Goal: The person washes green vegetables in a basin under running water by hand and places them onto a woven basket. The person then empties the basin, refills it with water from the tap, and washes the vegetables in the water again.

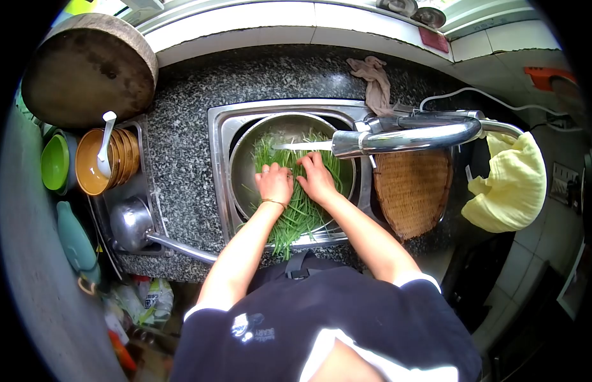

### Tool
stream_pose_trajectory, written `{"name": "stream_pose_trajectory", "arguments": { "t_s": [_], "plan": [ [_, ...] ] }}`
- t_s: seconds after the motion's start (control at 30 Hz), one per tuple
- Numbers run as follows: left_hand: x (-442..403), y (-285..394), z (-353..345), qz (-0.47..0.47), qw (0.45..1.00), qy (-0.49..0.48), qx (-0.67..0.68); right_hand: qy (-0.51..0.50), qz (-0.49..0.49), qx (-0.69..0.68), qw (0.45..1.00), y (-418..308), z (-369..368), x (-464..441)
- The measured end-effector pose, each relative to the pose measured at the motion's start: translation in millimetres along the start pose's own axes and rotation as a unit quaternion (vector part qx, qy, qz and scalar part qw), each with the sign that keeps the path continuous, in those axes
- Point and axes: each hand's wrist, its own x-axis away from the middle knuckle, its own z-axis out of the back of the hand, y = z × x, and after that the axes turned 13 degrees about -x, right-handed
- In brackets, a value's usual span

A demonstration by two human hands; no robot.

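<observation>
A large bunch of long thin green leaves, looking like chives (299, 215), lies in a round metal basin (240, 172) and hangs over its near rim. The basin sits inside the steel sink (214, 137). My left hand (275, 184) rests on the leaves with its fingers curled into them. Close beside it, my right hand (317, 178) also has bent fingers around the leaves; its fingertips are partly hidden. From the chrome faucet (350, 144) a stream of water (299, 146) runs into the basin just beyond both hands.
Right of the basin stands a woven basket (412, 191), under the faucet arm. A yellow cloth (509, 184) hangs farther right, and a crumpled rag (374, 83) lies behind the sink. To the left are stacked orange bowls (92, 162), a metal ladle (131, 223) and a round wooden board (85, 73).
</observation>
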Motion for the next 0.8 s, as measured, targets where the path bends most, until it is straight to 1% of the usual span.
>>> {"name": "stream_pose_trajectory", "arguments": {
  "t_s": [0.03,0.07,0.1,0.13,0.17,0.23,0.3,0.33,0.4,0.43,0.5,0.53,0.57,0.63,0.7,0.73,0.8],
  "plan": [
    [-1.3,-2.0,0.2,0.026,0.999,-0.027,0.018,0.001,-0.002,0.0,1.0,6.7,-0.9,0.1],
    [-2.9,-4.3,0.3,0.045,0.997,-0.058,0.023,-0.003,-0.028,-0.026,0.999,14.0,-2.7,-0.9],
    [-3.0,-6.2,-0.7,0.044,0.997,-0.059,0.023,-0.005,-0.042,-0.039,0.998,18.8,-5.1,-1.5],
    [-2.7,-8.0,-1.9,0.07,0.995,-0.066,0.042,-0.007,-0.056,-0.052,0.997,23.7,-7.5,-2.1],
    [-1.7,-9.4,-3.4,0.095,0.991,-0.073,0.061,-0.004,-0.065,-0.029,0.997,28.4,-11.3,-1.9],
    [-0.3,-10.4,-5.5,0.108,0.989,-0.078,0.072,-0.003,-0.075,-0.007,0.997,24.2,-14.3,-3.5],
    [0.4,-10.5,-8.0,0.142,0.978,-0.103,0.109,-0.001,-0.108,-0.027,0.994,21.3,-17.7,-6.1],
    [0.7,-10.6,-8.6,0.142,0.978,-0.103,0.109,0.0,-0.119,-0.033,0.992,19.9,-19.4,-7.4],
    [0.5,-10.8,-8.4,0.169,0.963,-0.136,0.157,0.003,-0.129,-0.025,0.991,21.0,-23.1,-9.0],
    [0.3,-10.3,-7.3,0.169,0.963,-0.136,0.157,0.004,-0.132,-0.022,0.991,23.3,-25.1,-9.4],
    [0.5,-9.4,-4.7,0.206,0.949,-0.167,0.171,0.022,-0.103,0.006,0.994,25.4,-27.9,-9.4],
    [3.5,-16.2,-19.7,0.206,0.949,-0.167,0.17,0.028,-0.094,0.015,0.995,22.1,-27.2,-9.9],
    [6.9,-25.2,-36.7,0.18,0.942,-0.124,0.253,0.012,-0.089,-0.013,0.996,19.4,-25.2,-10.1],
    [6.7,-22.8,-25.6,0.151,0.927,-0.081,0.333,-0.002,-0.085,-0.041,0.996,0.7,-15.8,-11.1],
    [3.9,-9.9,1.3,0.192,0.957,-0.146,0.16,-0.028,-0.092,-0.076,0.992,-17.4,-8.2,-13.0],
    [6.5,-8.7,4.6,0.185,0.96,-0.131,0.164,-0.018,-0.087,-0.061,0.994,-9.4,-14.0,-12.5],
    [7.2,-7.9,9.2,0.182,0.959,-0.133,0.171,0.003,-0.09,-0.047,0.995,1.1,-21.5,-12.7]
  ]
}}
